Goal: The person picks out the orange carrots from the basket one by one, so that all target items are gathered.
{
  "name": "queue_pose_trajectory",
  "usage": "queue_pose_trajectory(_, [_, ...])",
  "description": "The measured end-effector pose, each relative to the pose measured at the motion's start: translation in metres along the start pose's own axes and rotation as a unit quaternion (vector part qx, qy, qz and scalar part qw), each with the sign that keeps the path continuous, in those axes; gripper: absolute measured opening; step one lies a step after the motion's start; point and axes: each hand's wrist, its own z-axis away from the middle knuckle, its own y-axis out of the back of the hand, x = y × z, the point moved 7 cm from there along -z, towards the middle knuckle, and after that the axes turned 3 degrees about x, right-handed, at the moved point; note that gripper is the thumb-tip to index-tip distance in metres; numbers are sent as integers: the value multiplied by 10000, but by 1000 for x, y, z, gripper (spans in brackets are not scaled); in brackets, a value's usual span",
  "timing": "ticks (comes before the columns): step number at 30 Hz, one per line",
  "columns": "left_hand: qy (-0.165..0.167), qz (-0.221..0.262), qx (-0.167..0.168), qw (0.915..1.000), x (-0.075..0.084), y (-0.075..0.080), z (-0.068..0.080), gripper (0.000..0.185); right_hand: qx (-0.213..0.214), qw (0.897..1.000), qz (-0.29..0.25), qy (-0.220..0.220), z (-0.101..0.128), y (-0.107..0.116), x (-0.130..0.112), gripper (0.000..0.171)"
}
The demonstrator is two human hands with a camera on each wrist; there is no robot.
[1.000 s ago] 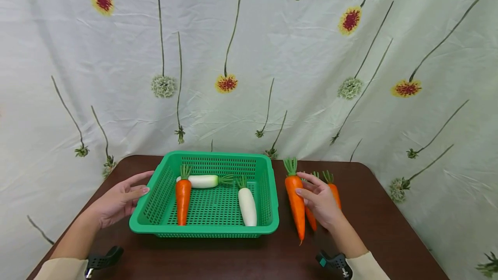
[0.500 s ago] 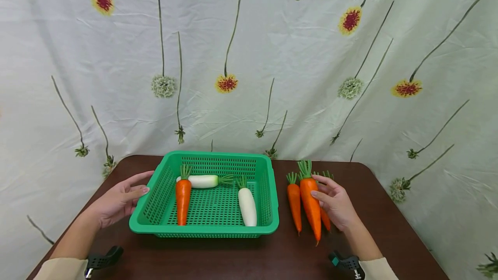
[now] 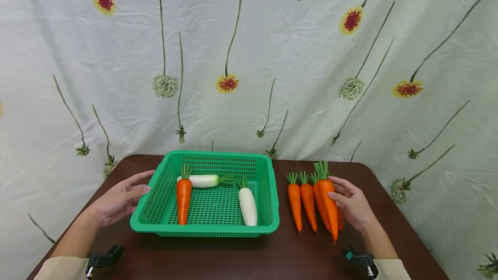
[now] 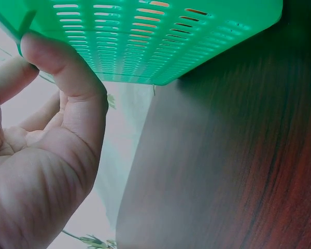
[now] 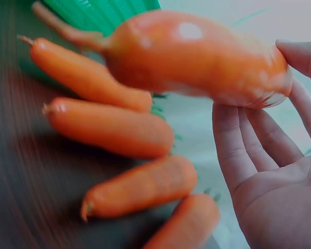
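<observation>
Orange and glossy, the long tapered carrot with a green leafy tuft (image 3: 329,210) is in the right hand (image 3: 353,204), thumb on one side and fingertips on the other, pinched near its leafy end; in the right wrist view it is raised over the four similar loose orange carrots (image 3: 308,204) on the dark brown wood-grained table (image 3: 202,257). Its long axis runs far to near, tuft at the far end, thin tip towards the near edge and slightly right, almost in line with the loose ones. The relation that matters most, I judge, is sideways: the held carrot lies left of the right palm and, seen from the head, covers part of the third and fourth in the row, with the first two farther left. Beyond those, further left, stands the green perforated plastic basket (image 3: 204,229). The right hand is plainly the nearer one; the left hand (image 3: 118,204) is across at the basket's left rim, fingers loose and not wrapped round it, the thumb tip touching. Inside the basket lie one orange carrot (image 3: 183,202) at the left, one white radish crosswise at the far side (image 3: 202,181) and another white radish slanting at the right (image 3: 247,207).
</observation>
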Motion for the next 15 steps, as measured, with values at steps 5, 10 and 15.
queue_pose_trajectory(5, [9, 21, 41, 10000, -1, 1, 1, 63, 75, 10000, 43, 25, 0, 14, 1, 46])
queue_pose_trajectory(10, [17, 56, 55, 10000, -1, 0, 1, 62, 165, 9998, 104, -19, -1, 28, 5, 47])
queue_pose_trajectory(15, [37, 10, 100, 9999, -1, 0, 1, 63, 198, 9998, 44, -54, 0, 42, 8, 46])
